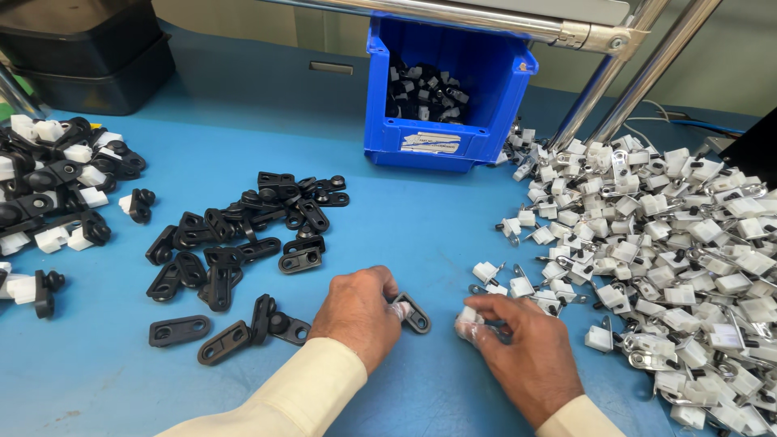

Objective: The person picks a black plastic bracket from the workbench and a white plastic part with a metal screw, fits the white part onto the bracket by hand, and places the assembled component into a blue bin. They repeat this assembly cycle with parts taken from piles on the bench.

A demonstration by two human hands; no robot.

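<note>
My left hand (360, 314) rests on the blue table and pinches a black plastic bracket (416, 316) at its fingertips. A short gap to the right, my right hand (522, 348) holds a small white clip with a metal part (469, 318) between its fingers. Both wrists wear cream sleeves. Left of my left hand lies a loose spread of black brackets (243, 243). To the right of my right hand a big heap of white clips with metal pins (680, 251) covers the table.
A blue open bin (421, 146) with black and white assembled parts stands at the back centre. Assembled black-and-white pieces (57, 186) pile up at the far left. Dark trays (89, 57) sit at the back left. Metal tubes (615, 81) slant over the back right.
</note>
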